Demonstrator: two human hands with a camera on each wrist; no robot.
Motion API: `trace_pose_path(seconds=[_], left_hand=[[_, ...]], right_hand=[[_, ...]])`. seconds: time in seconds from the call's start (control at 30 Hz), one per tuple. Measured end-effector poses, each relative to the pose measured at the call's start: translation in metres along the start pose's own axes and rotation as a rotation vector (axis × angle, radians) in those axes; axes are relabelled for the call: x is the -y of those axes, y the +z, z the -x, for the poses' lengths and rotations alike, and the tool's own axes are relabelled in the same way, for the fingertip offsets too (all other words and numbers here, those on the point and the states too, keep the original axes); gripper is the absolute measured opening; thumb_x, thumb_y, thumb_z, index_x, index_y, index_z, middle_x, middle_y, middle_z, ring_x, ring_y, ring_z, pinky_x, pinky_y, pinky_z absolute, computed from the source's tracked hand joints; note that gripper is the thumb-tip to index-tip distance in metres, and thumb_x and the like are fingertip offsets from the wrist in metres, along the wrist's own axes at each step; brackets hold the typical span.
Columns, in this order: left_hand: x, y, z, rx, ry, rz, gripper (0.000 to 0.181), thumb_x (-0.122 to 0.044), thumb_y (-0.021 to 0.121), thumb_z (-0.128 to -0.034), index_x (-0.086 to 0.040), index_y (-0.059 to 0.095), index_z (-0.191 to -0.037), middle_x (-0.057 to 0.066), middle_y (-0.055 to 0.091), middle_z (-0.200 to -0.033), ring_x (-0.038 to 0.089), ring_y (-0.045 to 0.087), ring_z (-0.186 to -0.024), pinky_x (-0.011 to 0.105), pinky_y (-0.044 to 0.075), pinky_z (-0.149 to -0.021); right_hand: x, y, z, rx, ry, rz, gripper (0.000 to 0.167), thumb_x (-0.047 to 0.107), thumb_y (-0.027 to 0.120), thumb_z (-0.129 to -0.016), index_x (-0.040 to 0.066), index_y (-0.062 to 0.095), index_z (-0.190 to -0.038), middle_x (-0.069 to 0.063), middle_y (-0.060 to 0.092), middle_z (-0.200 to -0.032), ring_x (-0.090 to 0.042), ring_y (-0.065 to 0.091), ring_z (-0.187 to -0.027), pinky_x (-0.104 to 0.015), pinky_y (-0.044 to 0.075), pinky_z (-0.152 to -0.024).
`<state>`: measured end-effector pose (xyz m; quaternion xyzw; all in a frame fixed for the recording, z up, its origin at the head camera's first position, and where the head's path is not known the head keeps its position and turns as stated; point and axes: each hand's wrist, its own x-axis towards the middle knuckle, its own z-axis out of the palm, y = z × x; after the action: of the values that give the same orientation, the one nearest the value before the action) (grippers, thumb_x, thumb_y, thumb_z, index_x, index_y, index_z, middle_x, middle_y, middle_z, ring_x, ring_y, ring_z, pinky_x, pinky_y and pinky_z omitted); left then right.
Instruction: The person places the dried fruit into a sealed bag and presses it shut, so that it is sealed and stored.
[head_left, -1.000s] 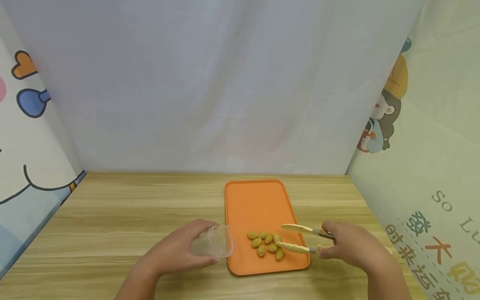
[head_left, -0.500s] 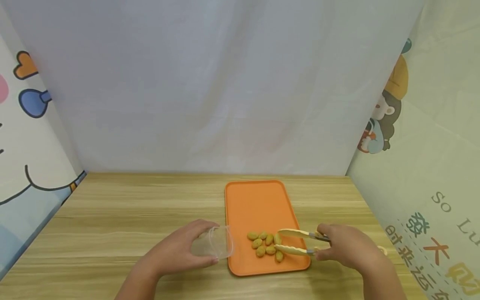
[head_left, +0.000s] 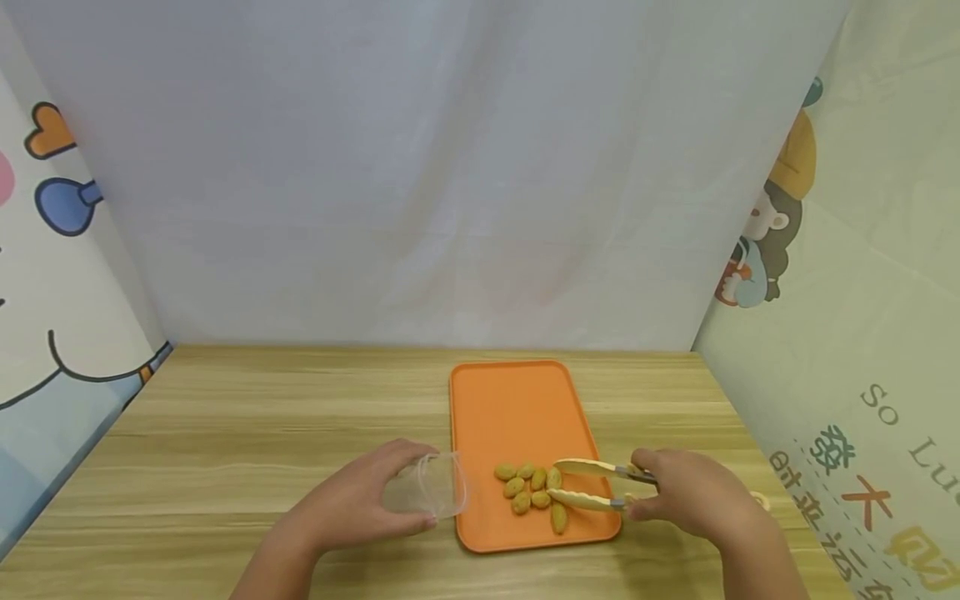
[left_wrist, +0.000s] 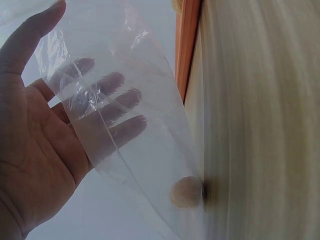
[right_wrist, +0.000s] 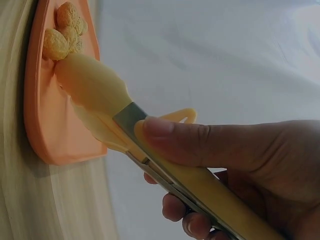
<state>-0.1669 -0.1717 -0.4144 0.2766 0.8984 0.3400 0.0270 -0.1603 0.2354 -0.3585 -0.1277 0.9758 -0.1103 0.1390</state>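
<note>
"Oval pieces [head_left: 521, 503], loosely clustered on the near half of the orange tray [head_left: 517, 408]. Grips?"

"Right grip [head_left: 688, 493] clasps tongs [head_left: 592, 501], arms parted, tips at the cluster. Left grip [head_left: 351, 500] wraps a clear cup [head_left: 442, 490] by the tray's left edge."

"Advice?"

"Centre one piece between the tips, low; squeeze gently, since round sides probably slip. Hold the cup steady meanwhile, I'd judge."

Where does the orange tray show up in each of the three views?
Head: the orange tray lies in the lower half, just right of centre.
Left wrist: only its edge, at the top, right of centre.
Right wrist: upper left, cut off by the top edge.
Shared landmark: the wood-grain tabletop.
</note>
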Motion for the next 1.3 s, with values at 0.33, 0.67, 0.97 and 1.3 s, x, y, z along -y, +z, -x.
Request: trace_pose_path(seconds=[0.33, 0.67, 0.97, 1.3], left_hand=[[-0.0007, -0.0014, -0.0001, -0.001, 0.014, -0.016, 0.062, -0.064, 0.071, -0.0784, -0.037, 0.053, -0.131, -0.021, 0.056, -0.122, 0.002, 0.054, -0.102, 0.033, 0.050, -0.088], [-0.0021, -0.0019, 0.0006, 0.000, -0.004, 0.008, 0.062, -0.063, 0.074, -0.0762, -0.038, 0.054, -0.130, -0.025, 0.055, -0.121, 0.003, 0.056, -0.100, 0.031, 0.049, -0.088], [-0.0038, -0.0036, 0.0005, 0.007, -0.016, 0.006, 0.063, -0.065, 0.072, -0.0767, -0.038, 0.054, -0.131, -0.025, 0.055, -0.124, 0.004, 0.057, -0.107, 0.036, 0.050, -0.093], [-0.0052, -0.0047, 0.0017, 0.026, -0.046, 0.018, 0.062, -0.064, 0.072, -0.0771, -0.038, 0.054, -0.130, -0.025, 0.055, -0.124, 0.003, 0.055, -0.105, 0.036, 0.049, -0.092]], right_hand=[[0.0014, -0.0009, -0.0006, 0.016, 0.009, 0.008, 0.039, 0.044, 0.082, -0.072, 0.020, 0.055, -0.086, 0.009, 0.052, -0.071, -0.014, 0.044, -0.062, -0.032, 0.038, -0.056], [0.0023, -0.0016, -0.0009, 0.020, 0.017, 0.004, 0.039, 0.045, 0.082, -0.072, 0.020, 0.055, -0.086, 0.009, 0.053, -0.071, -0.014, 0.045, -0.063, -0.034, 0.038, -0.058], [0.0022, -0.0026, 0.0005, 0.018, 0.006, 0.015, 0.038, 0.046, 0.080, -0.073, 0.021, 0.055, -0.086, 0.010, 0.052, -0.069, -0.012, 0.045, -0.061, -0.032, 0.038, -0.057], [0.0022, -0.0061, 0.0013, 0.028, 0.024, 0.003, 0.038, 0.049, 0.079, -0.073, 0.022, 0.057, -0.088, 0.010, 0.053, -0.071, -0.013, 0.046, -0.062, -0.033, 0.038, -0.057]])
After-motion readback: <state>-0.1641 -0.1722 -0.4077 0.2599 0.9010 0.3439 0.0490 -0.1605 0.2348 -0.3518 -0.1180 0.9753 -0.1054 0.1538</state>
